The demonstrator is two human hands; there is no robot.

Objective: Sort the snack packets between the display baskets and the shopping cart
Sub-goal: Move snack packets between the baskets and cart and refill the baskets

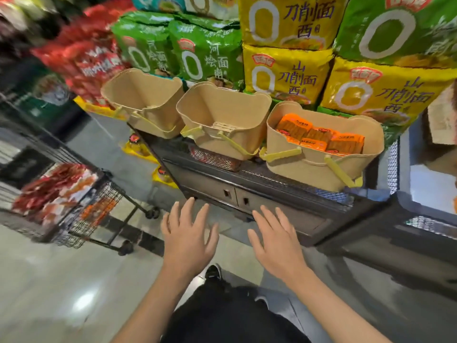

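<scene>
Both hands hover palm-down over the floor in front of a dark mesh shelf [284, 174], holding nothing: the left hand [189, 235] and the right hand [277, 241] have fingers straight and spread, pointing toward 12 o'clock. Three tan display baskets stand in a row on the shelf, the row running from 10 o'clock to 3 o'clock. The left basket [146, 100] and the middle basket [222, 115] show bare insides. The right basket [319, 167] holds orange snack packets [319, 137] lying flat, side by side, their long axes running roughly from 11 to 5 o'clock. At 9 o'clock a wire shopping cart [81, 214] holds a blurred heap of red and orange packets [54, 189]. Big green and yellow noodle bags [289, 73] are stacked behind the baskets.
</scene>
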